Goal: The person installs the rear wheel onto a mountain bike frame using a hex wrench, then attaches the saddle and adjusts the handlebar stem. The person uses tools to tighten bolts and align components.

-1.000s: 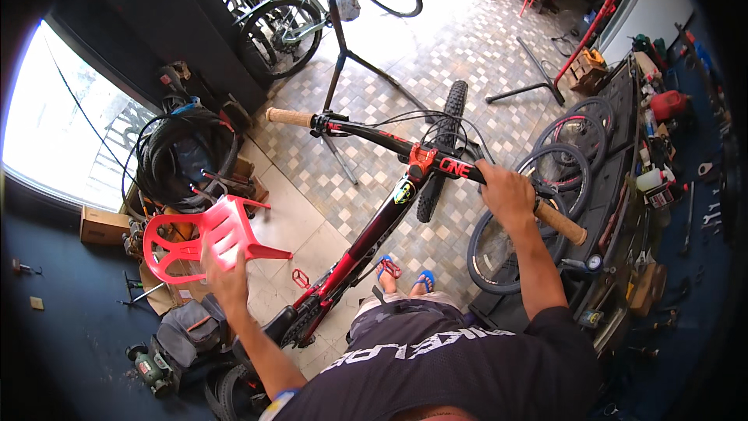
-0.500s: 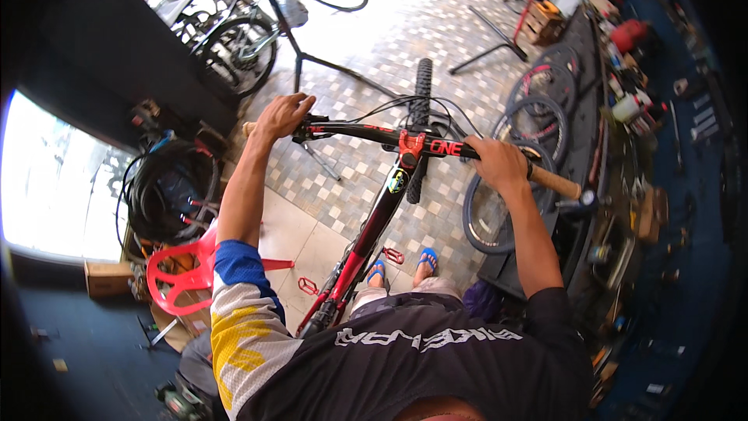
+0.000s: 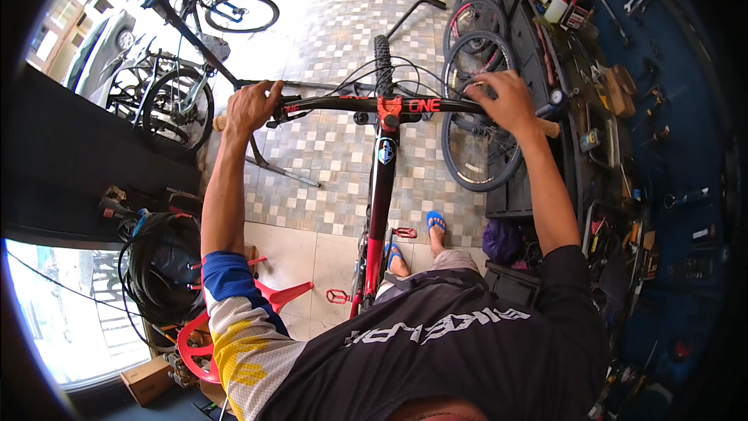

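A black and red mountain bike (image 3: 379, 187) stands upright in front of me, its front wheel (image 3: 382, 62) pointing away. My left hand (image 3: 253, 107) is closed over the left end of the handlebar (image 3: 327, 105), and the tip of a tan grip (image 3: 220, 123) sticks out beside it. At the other end, my right hand (image 3: 505, 100) is over the bar by the right grip (image 3: 548, 128). Its thumb and bent fingers are apart; whether the palm rests on the bar is hard to tell. Cables loop ahead of the red stem (image 3: 389, 113). Red pedals (image 3: 404, 232) show near my feet.
Several loose wheels (image 3: 475, 179) lean against a dark cabinet (image 3: 538, 70) on the right, beside a tool-crowded bench. A black repair stand (image 3: 195, 39) and parked bikes (image 3: 175, 109) are at far left. A red plastic chair (image 3: 195, 347) and coiled tyres (image 3: 164, 265) sit nearer left.
The view has swung right, and the bike now stands straighter before me, with its bar more level. My right hand has loosened from round the bar; the left keeps its place.
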`<state>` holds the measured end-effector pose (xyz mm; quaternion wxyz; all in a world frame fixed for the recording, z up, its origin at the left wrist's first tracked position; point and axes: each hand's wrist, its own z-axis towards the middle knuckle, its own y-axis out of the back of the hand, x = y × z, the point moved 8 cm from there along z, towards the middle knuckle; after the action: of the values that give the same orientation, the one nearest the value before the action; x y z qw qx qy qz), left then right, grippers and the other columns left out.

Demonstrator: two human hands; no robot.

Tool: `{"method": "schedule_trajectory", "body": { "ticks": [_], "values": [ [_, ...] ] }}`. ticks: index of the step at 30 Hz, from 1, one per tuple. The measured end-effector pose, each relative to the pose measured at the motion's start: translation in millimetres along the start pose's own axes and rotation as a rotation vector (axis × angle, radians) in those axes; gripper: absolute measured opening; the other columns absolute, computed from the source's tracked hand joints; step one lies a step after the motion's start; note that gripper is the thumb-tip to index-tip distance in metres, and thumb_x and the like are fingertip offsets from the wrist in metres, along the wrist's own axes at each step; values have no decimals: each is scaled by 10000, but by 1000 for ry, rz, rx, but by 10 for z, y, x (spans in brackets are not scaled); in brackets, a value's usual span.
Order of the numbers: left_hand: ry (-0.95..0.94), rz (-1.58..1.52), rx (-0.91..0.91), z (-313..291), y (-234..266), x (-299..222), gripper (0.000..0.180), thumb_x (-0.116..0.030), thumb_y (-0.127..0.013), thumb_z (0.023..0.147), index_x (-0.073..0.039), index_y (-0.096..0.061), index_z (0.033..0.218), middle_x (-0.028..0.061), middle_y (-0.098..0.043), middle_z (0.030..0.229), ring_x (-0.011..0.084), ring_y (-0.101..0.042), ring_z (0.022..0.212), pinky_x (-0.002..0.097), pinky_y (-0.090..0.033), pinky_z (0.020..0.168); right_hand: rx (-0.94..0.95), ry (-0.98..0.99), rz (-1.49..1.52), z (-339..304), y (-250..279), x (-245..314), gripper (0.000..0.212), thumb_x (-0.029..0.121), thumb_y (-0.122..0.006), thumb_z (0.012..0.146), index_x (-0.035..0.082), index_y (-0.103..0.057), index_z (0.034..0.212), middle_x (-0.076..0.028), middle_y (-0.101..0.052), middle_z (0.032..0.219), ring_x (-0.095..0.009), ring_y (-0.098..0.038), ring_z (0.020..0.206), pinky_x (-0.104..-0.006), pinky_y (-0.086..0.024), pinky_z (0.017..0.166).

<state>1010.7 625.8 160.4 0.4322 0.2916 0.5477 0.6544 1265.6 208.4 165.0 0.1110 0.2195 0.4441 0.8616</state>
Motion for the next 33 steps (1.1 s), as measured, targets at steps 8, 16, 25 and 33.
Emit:
{"method": "schedule_trajectory", "body": {
  "ticks": [8, 16, 25, 33],
  "values": [
    [92, -113, 95, 185, -124, 204, 740, -661, -366, 1035, -49, -768, 927, 214, -721, 764, 420, -716, 816, 514, -535, 774, 189, -385, 57, -310, -75, -681, 674, 662, -485, 1004, 53, -757, 1093, -188, -751, 1005, -385, -694, 1004, -464, -525, 871],
    [62, -105, 214, 325, -226, 240, 763, -673, -298, 1044, -72, -768, 1048, 215, -744, 862, 409, -717, 917, 513, -527, 858, 365, -452, 0, -369, -175, -656, 767, 749, -420, 977, 79, -740, 1173, -208, -753, 1042, -400, -702, 1036, -474, -516, 908],
    [3, -67, 198, 337, -297, 255, 619, -575, -308, 1078, -45, -627, 1082, 256, -695, 784, 452, -692, 798, 551, -499, 770, 352, -339, -165, -320, -143, -633, 702, 734, -384, 996, 84, -613, 1132, -211, -685, 713, -417, -678, 853, -471, -432, 963],
    [-1, -87, 85, 236, -256, 248, 548, -547, -339, 1082, -43, -552, 1072, 291, -687, 777, 478, -691, 810, 579, -488, 760, 150, -221, -152, -258, -71, -508, 635, 686, -434, 1005, 80, -606, 1084, -204, -695, 733, -418, -663, 811, -455, -436, 939]
  ]
}}
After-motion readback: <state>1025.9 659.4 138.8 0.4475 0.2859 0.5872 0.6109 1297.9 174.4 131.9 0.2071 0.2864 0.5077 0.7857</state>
